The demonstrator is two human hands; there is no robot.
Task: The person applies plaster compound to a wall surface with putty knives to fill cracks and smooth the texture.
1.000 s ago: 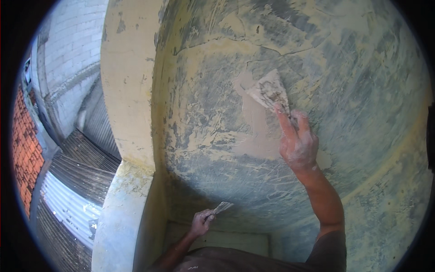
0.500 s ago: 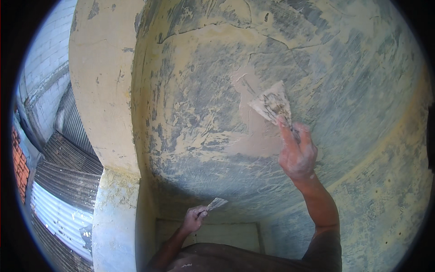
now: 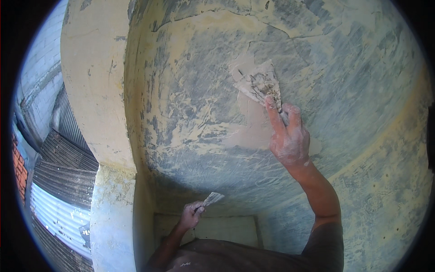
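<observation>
My right hand [image 3: 291, 140] is closed round the handle of a wide putty knife [image 3: 260, 84], its index finger stretched along the back of the blade. The blade is crusted with dried filler and lies against the wall over a smooth pinkish patch of putty [image 3: 253, 124]. Lower down, my left hand [image 3: 191, 215] grips a smaller putty knife [image 3: 213, 198] by its handle. That blade points up and to the right, away from the putty patch. Whitish smears cover the fingers of both hands.
The scraped wall [image 3: 195, 95] shows yellow and grey-green blotches, with a crack [image 3: 217, 12] running above the patch. A yellowish pillar [image 3: 95, 77] stands at the left. Beyond it lie corrugated roof sheets [image 3: 59, 204] and some orange brickwork [image 3: 19, 165].
My right hand has moved the wide putty knife up and a little left over the putty patch. My left hand has shifted only slightly, still holding the smaller knife.
</observation>
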